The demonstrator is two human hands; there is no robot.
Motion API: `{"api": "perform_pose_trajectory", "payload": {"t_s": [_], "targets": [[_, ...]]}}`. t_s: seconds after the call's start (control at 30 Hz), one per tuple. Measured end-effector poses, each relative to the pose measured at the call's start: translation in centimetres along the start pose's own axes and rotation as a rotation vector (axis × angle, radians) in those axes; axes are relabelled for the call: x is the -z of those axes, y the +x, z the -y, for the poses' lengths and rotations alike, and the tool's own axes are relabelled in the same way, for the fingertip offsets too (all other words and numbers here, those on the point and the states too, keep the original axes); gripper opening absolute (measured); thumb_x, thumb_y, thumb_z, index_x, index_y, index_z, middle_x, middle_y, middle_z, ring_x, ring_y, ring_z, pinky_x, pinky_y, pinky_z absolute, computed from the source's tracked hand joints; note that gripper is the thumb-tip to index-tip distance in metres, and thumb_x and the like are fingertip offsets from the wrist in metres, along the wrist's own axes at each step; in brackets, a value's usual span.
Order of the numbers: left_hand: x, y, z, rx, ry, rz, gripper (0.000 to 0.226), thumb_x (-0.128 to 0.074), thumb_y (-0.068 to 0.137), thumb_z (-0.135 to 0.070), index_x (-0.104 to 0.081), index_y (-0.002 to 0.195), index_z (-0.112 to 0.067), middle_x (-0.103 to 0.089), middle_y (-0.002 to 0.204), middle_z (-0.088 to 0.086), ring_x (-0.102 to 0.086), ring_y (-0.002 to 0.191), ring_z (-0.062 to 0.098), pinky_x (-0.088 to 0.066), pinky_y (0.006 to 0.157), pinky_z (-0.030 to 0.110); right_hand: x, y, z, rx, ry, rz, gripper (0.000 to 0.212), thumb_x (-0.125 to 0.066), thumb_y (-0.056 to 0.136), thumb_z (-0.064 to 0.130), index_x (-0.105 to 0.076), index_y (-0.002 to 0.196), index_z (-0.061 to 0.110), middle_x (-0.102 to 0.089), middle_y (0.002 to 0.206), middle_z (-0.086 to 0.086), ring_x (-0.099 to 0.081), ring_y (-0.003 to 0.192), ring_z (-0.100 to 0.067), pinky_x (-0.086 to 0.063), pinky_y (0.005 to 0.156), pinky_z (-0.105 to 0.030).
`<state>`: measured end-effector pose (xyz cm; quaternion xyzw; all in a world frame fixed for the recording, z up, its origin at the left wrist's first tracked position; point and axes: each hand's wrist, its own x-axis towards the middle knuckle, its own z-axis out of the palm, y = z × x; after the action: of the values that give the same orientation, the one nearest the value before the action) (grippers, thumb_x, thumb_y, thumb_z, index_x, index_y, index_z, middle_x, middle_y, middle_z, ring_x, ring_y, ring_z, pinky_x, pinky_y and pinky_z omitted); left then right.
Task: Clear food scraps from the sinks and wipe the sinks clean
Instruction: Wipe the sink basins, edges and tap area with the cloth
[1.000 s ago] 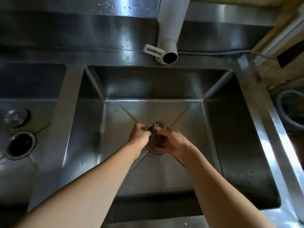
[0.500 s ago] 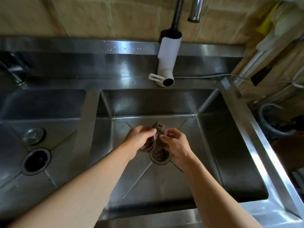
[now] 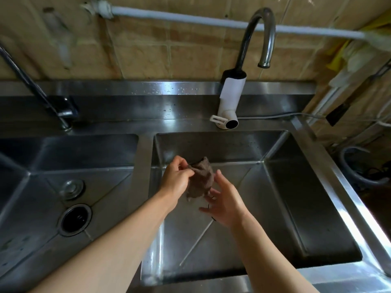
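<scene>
A crumpled brown cloth [image 3: 200,180] hangs above the middle of the right steel sink [image 3: 296,208]. My left hand [image 3: 176,178] pinches the cloth's upper edge between thumb and fingers. My right hand [image 3: 224,203] is just below and right of the cloth, fingers spread and relaxed, its fingertips touching the cloth's lower side. My hands cover most of the right sink's drain. The left sink [image 3: 38,187] shows an open round drain [image 3: 74,219] with a metal plug [image 3: 70,188] lying behind it.
A white tap unit [image 3: 230,102] with a curved steel spout [image 3: 259,32] stands on the ledge behind the right sink. A dark tap [image 3: 61,112] stands behind the left sink. A grey bucket [image 3: 359,166] sits off to the right.
The view tilted up, bringing the wall and taps into sight. Both hands lifted the cloth off the drain; my right hand let go and opened below it while my left kept its pinch.
</scene>
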<state>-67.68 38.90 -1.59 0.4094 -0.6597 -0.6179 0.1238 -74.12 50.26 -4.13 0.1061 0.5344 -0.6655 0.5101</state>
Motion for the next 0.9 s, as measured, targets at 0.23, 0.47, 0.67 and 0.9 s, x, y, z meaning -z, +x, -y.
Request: {"api": "perform_pose_trajectory", "payload": {"t_s": [0.23,0.47,0.67,0.9], "targets": [[1.1,-0.6,-0.1,0.048,0.141,0.14,0.027,-0.056,0.074,0.011,-0.05,0.067,-0.014,-0.055,0.072,0.004,-0.052,0.074,0.016,-0.045,0.07,0.027,-1.3,2.7,0.4,0.111,0.257,-0.001,0.041,-0.033,0.095,-0.008,-0.044,0.134,-0.001,-0.052,0.127,-0.033,-0.06,0.097,-0.04,-0.052,0.072,-0.045],[5.0,2.8,2.3,-0.001,0.54,-0.129,0.034,-0.053,0.084,0.005,-0.056,0.1,-0.025,-0.059,0.111,-0.004,-0.056,0.105,0.016,-0.048,0.089,0.031,0.1,7.0,0.0,0.001,0.068,0.001,0.019,-0.042,0.093,-0.005,-0.05,0.11,0.002,-0.057,0.078,-0.016,-0.059,0.061,-0.025,-0.048,0.053,-0.032],[8.3,5.9,3.6,-0.058,0.888,-0.254,0.051,-0.047,0.082,0.007,-0.052,0.13,-0.012,-0.054,0.131,0.009,-0.047,0.122,0.028,-0.039,0.103,0.034,-4.7,11.1,0.8,0.129,0.115,0.148,0.035,-0.041,0.091,-0.012,-0.052,0.114,0.012,-0.067,0.068,-0.006,-0.062,0.056,-0.02,-0.049,0.043,-0.024],[8.2,7.5,5.9,-0.227,1.069,-0.35,0.045,-0.049,0.088,-0.004,-0.052,0.133,-0.012,-0.048,0.138,0.003,-0.043,0.122,0.025,-0.027,0.099,0.02,-11.1,15.8,-0.5,0.245,-0.148,0.183,0.056,-0.035,0.089,-0.018,-0.053,0.131,0.014,-0.058,0.121,-0.003,-0.06,0.098,-0.017,-0.052,0.075,-0.021]]}}
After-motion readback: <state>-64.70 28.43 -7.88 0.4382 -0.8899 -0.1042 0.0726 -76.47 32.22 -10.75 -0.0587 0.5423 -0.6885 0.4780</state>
